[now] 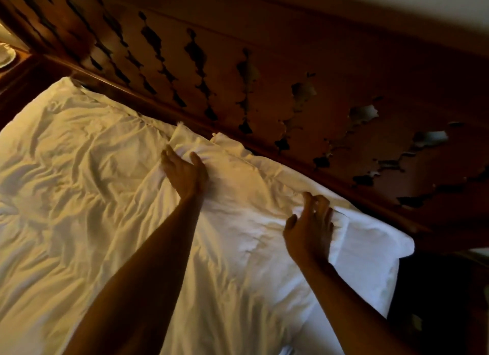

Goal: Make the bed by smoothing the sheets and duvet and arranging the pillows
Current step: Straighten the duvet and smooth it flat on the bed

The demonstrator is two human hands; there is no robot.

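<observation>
A white, heavily wrinkled duvet (79, 195) covers the bed up to the headboard. Its top edge bunches into folds near the middle. My left hand (185, 174) lies on those folds with fingers spread, holding nothing. My right hand (309, 230) hovers over the white bedding near the bed's right corner (370, 248), fingers apart and curled, slightly blurred. I cannot tell whether a pillow lies under the raised white bulk there.
A dark carved wooden headboard (264, 76) with cut-out holes runs diagonally behind the bed. At the far left stands a wooden bedside table (16, 71) with a white cup and saucer (5, 54). The floor to the right of the bed is dark.
</observation>
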